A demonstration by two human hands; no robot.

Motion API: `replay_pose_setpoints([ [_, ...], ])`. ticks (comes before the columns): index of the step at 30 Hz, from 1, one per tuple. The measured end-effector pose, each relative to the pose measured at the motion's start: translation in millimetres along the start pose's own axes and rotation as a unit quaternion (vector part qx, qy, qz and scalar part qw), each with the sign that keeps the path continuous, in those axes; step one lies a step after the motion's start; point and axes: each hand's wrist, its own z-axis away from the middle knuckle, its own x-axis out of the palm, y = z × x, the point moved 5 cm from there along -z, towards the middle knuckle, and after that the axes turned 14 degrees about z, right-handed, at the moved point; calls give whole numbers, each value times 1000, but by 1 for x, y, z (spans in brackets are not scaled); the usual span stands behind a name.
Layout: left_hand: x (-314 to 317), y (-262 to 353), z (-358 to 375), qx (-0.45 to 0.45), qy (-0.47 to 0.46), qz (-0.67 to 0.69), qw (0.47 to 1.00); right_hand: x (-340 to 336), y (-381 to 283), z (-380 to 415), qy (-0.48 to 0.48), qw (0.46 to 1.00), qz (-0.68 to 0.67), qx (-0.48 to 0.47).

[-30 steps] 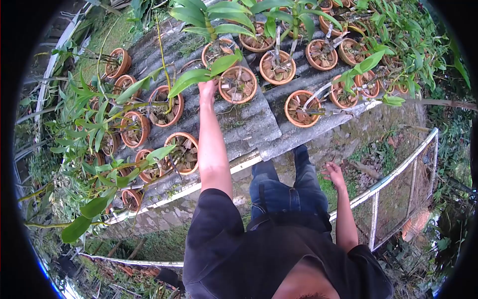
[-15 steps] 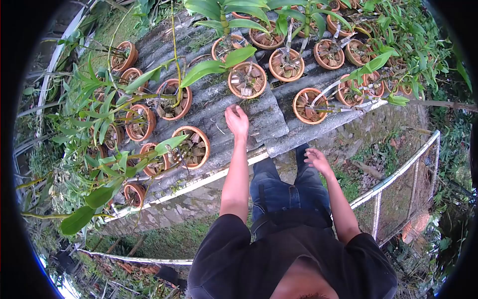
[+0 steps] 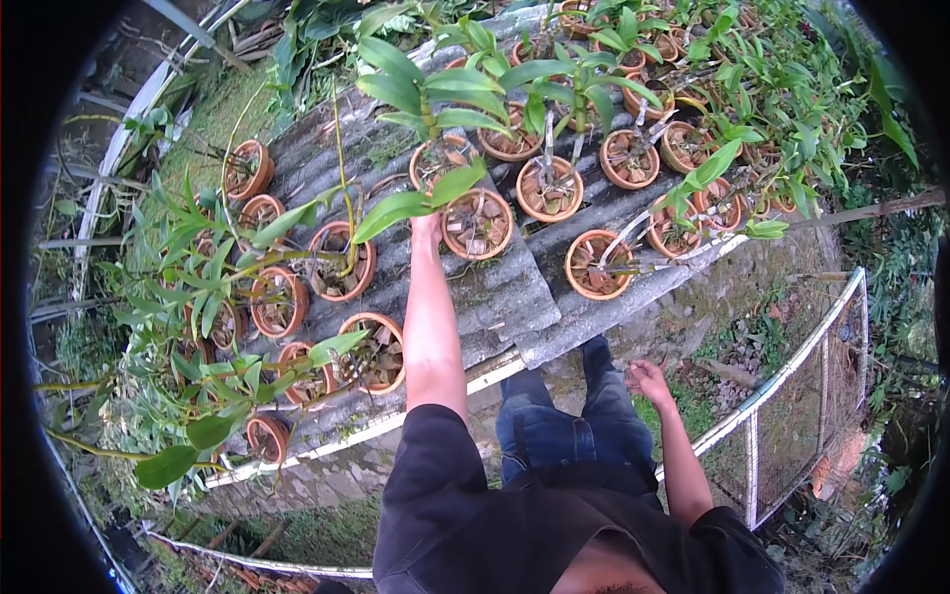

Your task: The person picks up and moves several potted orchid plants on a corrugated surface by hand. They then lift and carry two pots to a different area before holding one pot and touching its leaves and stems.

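My left hand (image 3: 426, 230) reaches forward over the corrugated sheet to the left side of a terracotta pot (image 3: 475, 256) filled with brown chunks. A broad green leaf (image 3: 391, 215) hangs across the fingertips, so I cannot see how the fingers sit or whether they touch the pot. Just behind stands another clay pot (image 3: 420, 181) with a tall leafy plant (image 3: 427, 104). My right hand (image 3: 646, 381) hangs low at my right side, away from the pots, its fingers loosely bent and apart with nothing visible in them.
The corrugated grey sheet (image 3: 500, 297) has a pale front edge near my legs. More potted plants crowd its left side, and a single pot (image 3: 599, 293) stands near the right front edge. A wire-mesh fence (image 3: 792, 396) runs along the right.
My left hand has moved forward and left, from the bare sheet in front of the pot to its left side. My view has shifted, and the right hand's fingers are more bent.
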Motion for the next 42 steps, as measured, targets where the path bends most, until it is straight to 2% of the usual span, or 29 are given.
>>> replay_pose_setpoints([
  [2, 6, 5, 11, -58, 25, 129, 990, -2, 6, -4, 11, 1000, -11, 5],
  [3, 66, 49, 58, -73, 39, 138, 987, -2, 8, -3, 16, 1000, -12, 7],
  [4, 79, 59, 69, -85, 33, 138, 986, -4, 7, -2, 21, 1000, -11, 10],
  [8, 68, 55, 59, -92, 7, 132, 987, -6, -2, 2, 35, 999, -19, 3],
  [14, 75, 75, 34, -66, -28, 109, 992, -9, -4, 13, 47, 998, -20, -20],
  [19, 144, 156, 69, 19, -5, 43, 999, -8, -12, 22, 53, 998, -32, -22],
  [22, 163, 185, 74, 15, -50, 53, 997, -5, -21, 26, 55, 996, -46, -44],
  [23, 165, 191, 73, 2, -2, -2, 1000, -4, -25, 27, 53, 996, -50, -56],
  [26, 184, 215, 86, 3, -25, -67, 997, -6, -38, 32, 60, 992, -76, -86],
  [31, 220, 246, 109, -35, -114, 13, 993, -20, -50, 39, 72, 990, -78, -96],
  [38, 243, 299, 129, 7, -80, -41, 996, -35, -45, 52, 82, 986, -91, -113],
  [39, 248, 309, 138, 18, -49, -65, 997, -37, -43, 54, 81, 986, -95, -115],
  [42, 267, 337, 165, 67, -75, -80, 992, -38, -50, 61, 84, 984, -93, -123],
])
